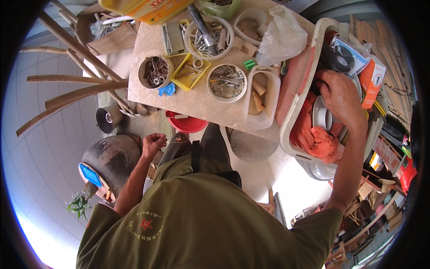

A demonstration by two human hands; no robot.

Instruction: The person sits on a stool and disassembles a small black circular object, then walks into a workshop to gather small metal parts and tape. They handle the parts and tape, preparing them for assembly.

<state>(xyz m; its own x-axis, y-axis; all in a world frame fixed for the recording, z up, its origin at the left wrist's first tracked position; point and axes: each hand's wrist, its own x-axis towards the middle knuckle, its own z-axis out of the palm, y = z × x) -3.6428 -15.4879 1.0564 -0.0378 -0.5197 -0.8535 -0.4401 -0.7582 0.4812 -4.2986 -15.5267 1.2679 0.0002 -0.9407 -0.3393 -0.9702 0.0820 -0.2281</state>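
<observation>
From up here I see the big beige tub (286,130) tipped against the table (197,101), so its jumble faces me. My right hand (341,96) reaches into it, fingers spread and resting over a white round fitting (323,117) beside orange cloth (316,136). My left hand (153,143) hangs loosely curled, empty, above a dark drum (112,159).

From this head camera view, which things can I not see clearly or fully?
- Right hand: its fingertips reach into the beige tub; what they touch is hidden by the hand itself.
- Left hand: curled shut; the fingers hide whether anything is inside.
- Tub contents: partly covered by orange cloth.
- Small parts in the round bowl: too small to tell apart.
- Yellow box: cut off by the top edge.
</observation>
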